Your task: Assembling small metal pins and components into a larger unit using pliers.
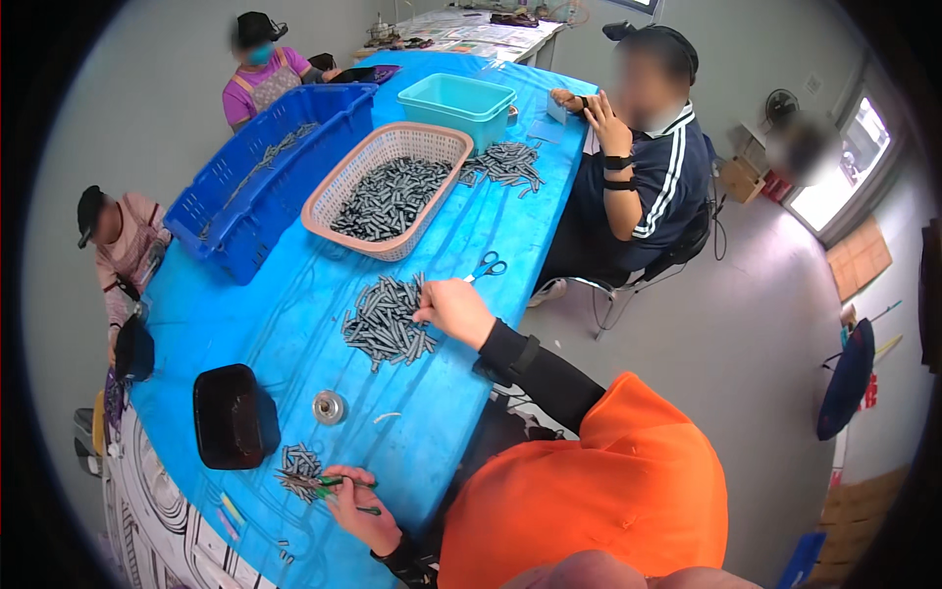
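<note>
My left hand (365, 512) is closed around green-handled scissors (334, 483). Their blades point left over a small heap of short grey tube-like pieces (300, 459). Farther up the table, my right hand (455, 312) reaches into the right edge of a larger pile of the same grey pieces (385, 322). Its fingertips are pinched together there; whether a piece sits between them is too small to make out. Blue-handled scissors (487, 265) lie just beyond that hand. A black bin (234, 417) and a small round metal tin (329, 406) stand between the two piles.
A pink basket (324, 228) full of grey pieces stands beyond the larger pile, with a blue crate (250, 257) and a turquoise tub (456, 116) around it. Another pile (512, 165) lies near the seated person (638, 167) on the right. Two people work along the left side.
</note>
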{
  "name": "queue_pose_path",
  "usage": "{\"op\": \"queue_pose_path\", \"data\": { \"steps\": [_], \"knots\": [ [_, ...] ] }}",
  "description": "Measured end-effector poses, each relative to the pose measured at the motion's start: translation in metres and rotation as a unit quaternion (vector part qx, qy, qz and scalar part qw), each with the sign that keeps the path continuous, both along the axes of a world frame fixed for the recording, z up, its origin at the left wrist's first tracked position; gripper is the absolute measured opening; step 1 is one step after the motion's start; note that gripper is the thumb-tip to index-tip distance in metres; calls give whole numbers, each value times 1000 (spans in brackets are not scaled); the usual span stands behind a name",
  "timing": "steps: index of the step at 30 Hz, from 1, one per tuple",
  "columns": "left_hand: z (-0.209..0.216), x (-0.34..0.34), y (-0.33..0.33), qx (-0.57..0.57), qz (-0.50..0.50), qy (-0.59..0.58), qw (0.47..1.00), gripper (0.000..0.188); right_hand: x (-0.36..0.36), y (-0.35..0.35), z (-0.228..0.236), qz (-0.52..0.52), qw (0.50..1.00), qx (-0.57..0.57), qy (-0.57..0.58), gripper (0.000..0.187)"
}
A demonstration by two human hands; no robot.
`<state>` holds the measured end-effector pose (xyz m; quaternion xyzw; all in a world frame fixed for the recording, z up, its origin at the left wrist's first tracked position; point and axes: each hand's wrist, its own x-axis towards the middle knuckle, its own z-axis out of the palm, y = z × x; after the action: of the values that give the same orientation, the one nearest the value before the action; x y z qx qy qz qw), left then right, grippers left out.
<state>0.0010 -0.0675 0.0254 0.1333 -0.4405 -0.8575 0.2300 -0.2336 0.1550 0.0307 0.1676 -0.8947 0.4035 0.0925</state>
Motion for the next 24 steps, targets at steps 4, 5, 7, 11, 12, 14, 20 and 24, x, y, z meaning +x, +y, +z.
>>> {"op": "queue_pose_path", "data": {
  "steps": [4, 5, 7, 11, 12, 14, 20, 24],
  "knots": [
    [4, -2, 6, -5, -2, -14, 1000, 21, 14, 3, 5, -10, 1000, 4, -16, 27],
    [4, -1, 6, -7, 0, -18, 1000, 21, 16, 3, 1, -2, 1000, 8, 9, 25],
    [2, -2, 6, 0, -2, -13, 1000, 20, 17, 3, -6, -11, 999, -28, 13, 23],
    [1, -3, 5, 2, 4, -12, 1000, 21, 31, -4, 9, 13, 986, -153, -60, 16],
    [1, -2, 4, -2, 4, -15, 1000, 20, 39, -8, 17, 40, 965, -232, -117, 15],
    [1, -3, 5, -6, 1, -19, 1000, 19, 52, -18, 17, 64, 951, -265, -146, 14],
    [7, -3, 10, -48, -12, -69, 996, 18, 94, -51, 11, 263, 952, -152, 44, 11],
    [6, -1, 11, -40, -31, -65, 997, 19, 119, -68, 9, 399, 841, -244, -271, 13]
  ]
}}
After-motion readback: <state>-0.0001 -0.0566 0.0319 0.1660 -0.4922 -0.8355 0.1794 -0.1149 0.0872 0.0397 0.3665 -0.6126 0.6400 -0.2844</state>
